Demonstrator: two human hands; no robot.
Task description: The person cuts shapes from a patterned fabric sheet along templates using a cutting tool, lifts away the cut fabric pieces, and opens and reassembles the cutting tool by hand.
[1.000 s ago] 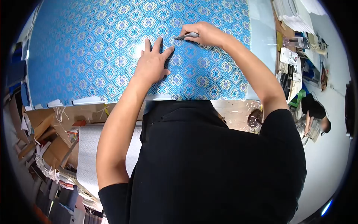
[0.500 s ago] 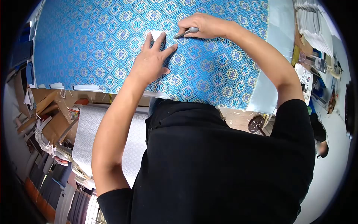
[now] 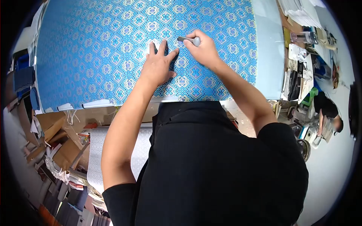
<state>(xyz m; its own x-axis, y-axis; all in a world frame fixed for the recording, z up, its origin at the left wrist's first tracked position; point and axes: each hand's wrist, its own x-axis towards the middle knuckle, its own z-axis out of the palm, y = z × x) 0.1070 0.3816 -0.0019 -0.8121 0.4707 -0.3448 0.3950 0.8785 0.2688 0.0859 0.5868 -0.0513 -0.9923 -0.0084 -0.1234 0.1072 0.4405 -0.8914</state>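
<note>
Blue patterned fabric (image 3: 94, 64) lies spread over the table. My left hand (image 3: 157, 66) rests flat on it, fingers spread, over a small white piece (image 3: 155, 43) that is mostly hidden. Just to the right, my right hand (image 3: 203, 47) grips a small hand tool (image 3: 184, 38) with a dark, narrow tip and a rounded grey end. The tip points left, close to the left fingertips; whether it touches the cloth I cannot tell. What kind of tool it is does not show clearly.
A pale strip of table (image 3: 269, 56) borders the fabric's right edge. Below the front edge hangs a roll of whitish patterned material (image 3: 96, 154). Cardboard (image 3: 66, 154) is piled at the left. Another person (image 3: 328, 109) is at the far right, near a clear bottle (image 3: 303, 37).
My right hand has turned, with the tool's grey end now at its right side, and its elbow has come in closer. The left hand stays spread on the white piece. The view has shifted.
</note>
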